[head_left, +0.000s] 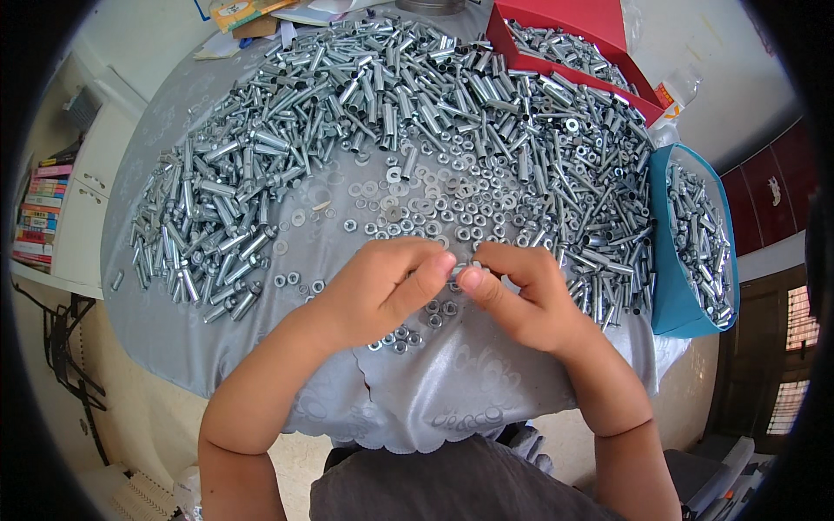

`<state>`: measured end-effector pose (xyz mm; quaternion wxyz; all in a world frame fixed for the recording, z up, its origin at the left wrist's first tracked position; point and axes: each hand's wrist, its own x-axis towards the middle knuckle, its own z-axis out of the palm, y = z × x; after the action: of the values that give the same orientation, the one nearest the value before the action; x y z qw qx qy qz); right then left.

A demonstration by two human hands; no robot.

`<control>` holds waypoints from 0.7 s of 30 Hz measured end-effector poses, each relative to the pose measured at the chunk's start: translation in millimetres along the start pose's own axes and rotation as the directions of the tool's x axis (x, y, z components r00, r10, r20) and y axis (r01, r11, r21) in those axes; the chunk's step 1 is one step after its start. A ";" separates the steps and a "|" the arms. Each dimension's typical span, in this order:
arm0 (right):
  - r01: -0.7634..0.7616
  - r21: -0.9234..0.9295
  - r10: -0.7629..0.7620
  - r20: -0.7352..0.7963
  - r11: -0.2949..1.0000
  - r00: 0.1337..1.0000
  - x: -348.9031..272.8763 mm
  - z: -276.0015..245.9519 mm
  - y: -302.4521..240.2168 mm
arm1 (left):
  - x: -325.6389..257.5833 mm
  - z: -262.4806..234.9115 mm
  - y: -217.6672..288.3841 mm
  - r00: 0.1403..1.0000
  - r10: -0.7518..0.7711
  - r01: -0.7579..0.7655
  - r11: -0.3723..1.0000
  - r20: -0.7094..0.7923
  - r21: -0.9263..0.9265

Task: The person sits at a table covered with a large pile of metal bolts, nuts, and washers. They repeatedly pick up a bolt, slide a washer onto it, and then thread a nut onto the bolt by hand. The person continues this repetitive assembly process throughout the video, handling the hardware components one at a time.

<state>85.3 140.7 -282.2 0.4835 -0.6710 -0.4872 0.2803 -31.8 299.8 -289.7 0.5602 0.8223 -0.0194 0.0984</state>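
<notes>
Over the near middle of the table, my left hand [388, 282] and my right hand [527, 300] meet, thumbs and fingers pinched together. Between the fingertips shows a small silver metal piece [459, 271]; both hands seem to hold it, but the fingers hide most of its shape. Just beyond them lie scattered hex nuts [464, 234] and flat washers [393, 214]. A few more nuts [400, 333] sit below my left hand. To the left is a heap of sleeve anchor bolts [213, 187]; loose metal sleeves and bolts [382, 82] pile up at the back.
An open red box [647, 106] of metal parts stands at the back right. At the right edge is a blue fabric bin [673, 286] filled with bolts. A grey patterned tablecloth [473, 369] covers the table. Papers [308, 15] lie at the far left.
</notes>
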 end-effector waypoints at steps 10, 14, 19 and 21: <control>-0.570 0.685 0.424 0.396 0.454 0.814 7.0 1.1 -7.2 | 3.3 3.3 -5.0 0.872 0.490 -0.391 0.711 -0.013 0.584; -0.607 0.731 0.428 0.463 0.312 0.776 7.0 0.4 -2.7 | 4.7 1.8 -5.3 0.824 0.564 -0.426 0.552 0.056 0.717; -0.525 0.730 0.407 0.360 0.438 0.839 6.2 4.4 -3.8 | 6.2 0.3 -8.2 0.833 0.553 -0.389 0.602 -0.013 0.697; -0.442 0.746 0.398 0.257 0.498 0.881 6.1 10.3 -6.6 | 6.3 -1.0 -11.0 0.859 0.501 -0.312 0.677 -0.107 0.666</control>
<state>76.3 150.5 -279.5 0.6318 -0.4799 -0.1483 0.5904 -24.2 305.3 -298.3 0.2137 0.9123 -0.0899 0.3377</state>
